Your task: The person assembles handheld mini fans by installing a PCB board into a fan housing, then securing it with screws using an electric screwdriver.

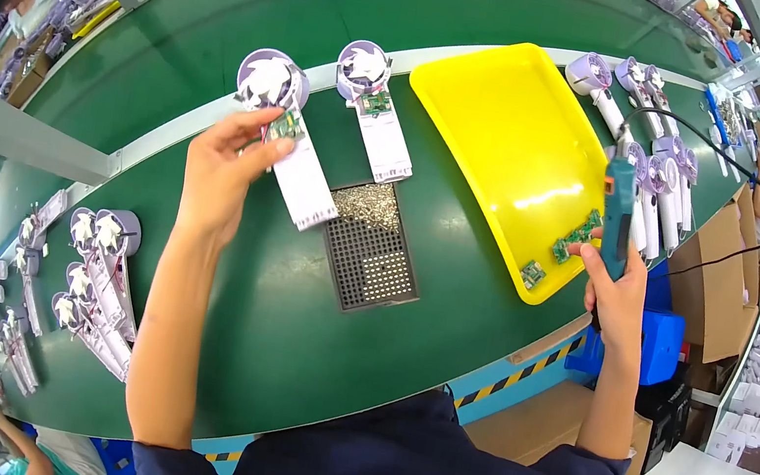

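My left hand is closed, pinching a small green circuit board between thumb and fingers. The board is at the upper end of the white handle of a handheld fan, which has a lilac round head with white blades. To its right lies a second handheld fan with a green board on its handle. My right hand grips a teal electric screwdriver held upright. Its finger reaches to a strip of green circuit boards over the yellow tray. Another small board lies in the tray's near corner.
A dark perforated tray of small metal screws sits in the green bench. Several fans lie at the left, and more at the far right. A black cable runs from the screwdriver. Cardboard boxes stand right; other people work nearby.
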Action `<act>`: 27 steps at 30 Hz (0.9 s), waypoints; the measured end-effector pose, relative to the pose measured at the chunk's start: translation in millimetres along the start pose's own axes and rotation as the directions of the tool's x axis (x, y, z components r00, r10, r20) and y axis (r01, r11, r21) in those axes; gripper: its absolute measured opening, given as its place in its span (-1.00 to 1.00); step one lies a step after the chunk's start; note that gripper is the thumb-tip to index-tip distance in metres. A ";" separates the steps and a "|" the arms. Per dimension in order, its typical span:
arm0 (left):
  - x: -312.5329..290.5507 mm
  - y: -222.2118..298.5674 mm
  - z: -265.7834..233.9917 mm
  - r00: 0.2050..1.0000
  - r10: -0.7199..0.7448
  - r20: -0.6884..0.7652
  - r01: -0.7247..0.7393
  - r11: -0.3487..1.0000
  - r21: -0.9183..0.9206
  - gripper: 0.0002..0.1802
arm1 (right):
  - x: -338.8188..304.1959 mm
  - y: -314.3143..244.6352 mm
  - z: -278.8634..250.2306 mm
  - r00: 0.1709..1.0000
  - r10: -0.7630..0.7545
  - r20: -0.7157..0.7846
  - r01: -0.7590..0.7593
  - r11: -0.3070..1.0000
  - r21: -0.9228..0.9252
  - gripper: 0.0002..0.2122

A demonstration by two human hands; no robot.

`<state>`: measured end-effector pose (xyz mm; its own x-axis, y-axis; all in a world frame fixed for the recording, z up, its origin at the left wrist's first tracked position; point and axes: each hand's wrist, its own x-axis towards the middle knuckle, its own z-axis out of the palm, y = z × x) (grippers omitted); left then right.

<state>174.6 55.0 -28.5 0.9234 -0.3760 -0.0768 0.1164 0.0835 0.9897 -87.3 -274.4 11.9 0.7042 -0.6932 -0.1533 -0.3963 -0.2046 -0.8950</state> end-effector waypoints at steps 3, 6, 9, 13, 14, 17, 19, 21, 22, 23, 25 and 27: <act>29.1 -6.8 -10.3 0.992 -0.083 0.100 0.089 0.995 -0.054 -0.59 | -0.7 7.9 -5.2 1.000 0.006 0.028 -0.002 0.992 -0.124 -0.74; 47.5 -3.6 -10.8 0.990 -0.127 0.059 0.127 0.992 0.007 -0.60 | 6.3 15.9 -7.0 0.978 -0.161 0.135 0.199 0.914 -0.353 -0.63; 55.5 -8.8 -2.7 0.984 -0.164 0.070 0.161 0.986 0.043 -0.60 | 4.0 12.2 0.1 0.985 -0.120 0.121 0.163 0.872 -0.462 -0.56; 52.9 -12.8 6.7 0.978 -0.172 0.121 0.161 0.983 0.092 -0.59 | -5.6 14.6 10.5 0.973 -0.209 0.102 0.232 0.893 -0.386 -0.55; 49.8 -13.4 7.6 0.975 -0.187 0.118 0.176 0.980 0.097 -0.57 | -4.7 15.0 14.9 0.961 -0.243 0.134 0.277 0.870 -0.408 -0.56; 41.8 -15.2 5.1 0.963 -0.226 0.144 0.217 0.973 0.074 -0.49 | -2.1 4.9 23.8 0.978 -0.018 0.209 0.138 0.805 -0.577 -0.61; 27.7 -6.5 6.3 0.977 -0.176 0.121 0.161 0.979 0.126 -0.47 | -1.7 5.7 24.8 0.980 -0.030 0.196 0.136 0.821 -0.555 -0.62; -1.1 1.9 11.3 0.996 0.083 0.035 -0.090 0.905 0.415 -0.45 | -4.7 11.3 21.4 0.962 -0.178 0.205 0.250 0.879 -0.406 -0.64; -17.8 5.3 13.9 0.951 0.308 0.039 -0.276 0.779 0.562 -0.47 | -10.6 -4.2 22.8 0.982 -0.009 0.191 0.054 0.971 -0.232 -0.65; -43.3 16.9 11.5 0.859 0.508 0.066 -0.399 0.582 0.709 -0.50 | -19.5 -22.6 31.1 0.959 0.159 0.233 -0.153 0.987 -0.044 -0.66; -91.4 23.0 22.3 0.842 0.535 0.070 -0.479 0.681 0.554 -0.66 | -37.4 -19.0 51.6 0.904 0.184 0.387 -0.333 0.870 0.364 -0.65; -127.2 23.6 40.7 0.817 0.521 0.249 -0.570 0.661 0.488 -0.68 | -58.5 -17.9 81.9 0.806 0.155 0.571 -0.534 0.605 0.591 -0.64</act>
<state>45.0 67.2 9.5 0.7237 -0.4933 0.4827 -0.6280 -0.1805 0.7570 -73.1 -173.6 2.6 0.8428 -0.1964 -0.5012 -0.2679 0.6546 -0.7070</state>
